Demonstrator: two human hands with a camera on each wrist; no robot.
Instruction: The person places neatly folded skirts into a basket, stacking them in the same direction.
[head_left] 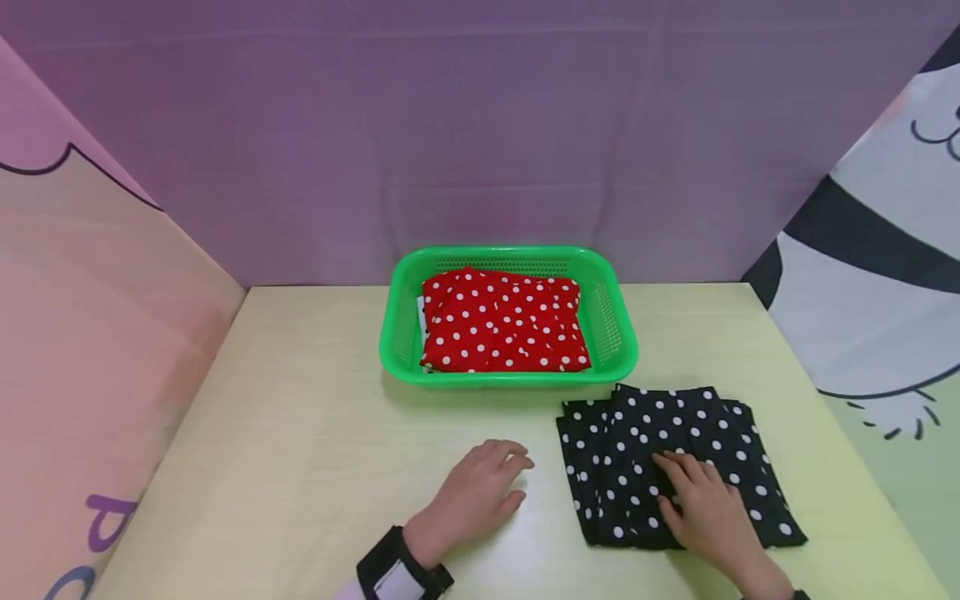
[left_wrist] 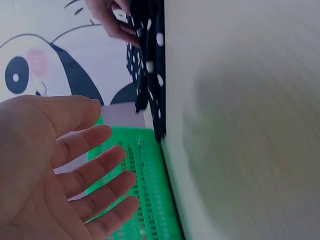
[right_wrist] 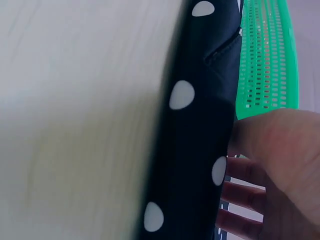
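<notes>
Writing: you can make out part of a purple letter on the left wall panel (head_left: 105,517), cut off by the frame edge; no brand or label shows on the cloths or the basket.
Black cloth: your black polka-dot cloth (head_left: 671,467) lies folded flat on the table (head_left: 300,433), at the right front, just in front of the green basket (head_left: 508,317).
Long axis: it runs roughly from the basket toward you, leaning a little to your right at the near end.
Right hand: your right hand (head_left: 705,504) lies flat on the near part of the black cloth, fingers straight and spread – pressing, not gripping.
Left hand: your left hand (head_left: 480,492) rests on the bare table just left of the cloth, fingers relaxed, holding nothing.
Basket: a folded red polka-dot cloth (head_left: 502,321) fills it.
Head view only: the red cloth and the whole layout.
Left wrist view: your open palm (left_wrist: 45,170), the basket's mesh wall (left_wrist: 150,200) and the stacked edge of the black cloth (left_wrist: 152,65) – layers the head view flattens.
Right wrist view: the black cloth (right_wrist: 195,130) up close against the table, your fingers (right_wrist: 245,195) beside it.
</notes>
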